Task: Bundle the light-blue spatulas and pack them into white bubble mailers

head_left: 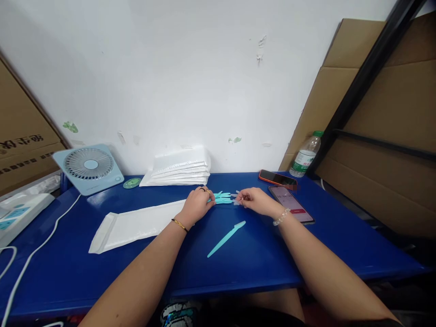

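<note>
Turquoise eyebrow razors (223, 199) lie bunched side by side between the two hands, on the blue table (265, 261), their handle ends toward the left hand and translucent tip pieces (235, 203) toward the right. The main risk, as I judge it, is the bunch fanning out or rolling: the razors are slim and look slick, so uneven pressure could let one slide from the row. If the tips carry bare edges, too small to tell here, a fingertip pushed along them could be nicked. The left hand (199, 202) rests palm down, fingers curled over, thumb and forefinger drawn together on the bunch's left end. The right hand (252, 200) comes in from the opposite side, wrist low, thumb and fingertips almost meeting at the translucent pieces; whether they grip one or merely touch, I cannot tell. Nearer the body, a single loose razor (225, 240) lies diagonally, apart from both hands, where a dropping forearm might brush it. Left of the bunch, a white padded mailer (139, 225) runs beneath the left wrist and could be dragged by it. Beyond the right wrist lies a lit smartphone (290, 203).
</note>
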Demonstrator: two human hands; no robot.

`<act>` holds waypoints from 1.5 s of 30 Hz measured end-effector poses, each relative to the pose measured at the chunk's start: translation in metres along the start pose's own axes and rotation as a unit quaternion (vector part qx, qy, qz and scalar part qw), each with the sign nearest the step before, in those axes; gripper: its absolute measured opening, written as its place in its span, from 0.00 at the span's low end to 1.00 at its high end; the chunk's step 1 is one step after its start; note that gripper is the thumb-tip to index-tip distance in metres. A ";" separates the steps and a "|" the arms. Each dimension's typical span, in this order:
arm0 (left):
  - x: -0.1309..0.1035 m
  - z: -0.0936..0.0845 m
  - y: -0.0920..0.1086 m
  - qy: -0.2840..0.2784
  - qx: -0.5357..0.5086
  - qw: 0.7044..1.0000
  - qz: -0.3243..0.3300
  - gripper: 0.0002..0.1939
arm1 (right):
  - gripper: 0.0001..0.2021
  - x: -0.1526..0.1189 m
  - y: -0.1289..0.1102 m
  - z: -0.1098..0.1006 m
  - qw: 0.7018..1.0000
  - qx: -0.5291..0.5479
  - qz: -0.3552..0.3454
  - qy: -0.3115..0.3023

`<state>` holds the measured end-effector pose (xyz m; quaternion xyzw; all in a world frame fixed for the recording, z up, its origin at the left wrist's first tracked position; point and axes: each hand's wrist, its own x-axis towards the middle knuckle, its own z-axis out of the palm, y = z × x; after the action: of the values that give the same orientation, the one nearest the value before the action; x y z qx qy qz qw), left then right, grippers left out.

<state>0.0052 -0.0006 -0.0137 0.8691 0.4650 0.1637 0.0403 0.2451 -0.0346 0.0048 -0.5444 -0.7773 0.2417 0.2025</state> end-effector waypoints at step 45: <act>0.000 -0.005 -0.005 -0.011 -0.010 1.000 -0.022 0.11 | 0.08 0.008 0.016 0.004 0.994 -0.055 -0.047 0.077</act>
<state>-0.0008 0.0017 -0.0106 0.8601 0.4817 0.1580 0.0573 0.2524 -0.0230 -0.0080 -0.5345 -0.7964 0.1463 0.2423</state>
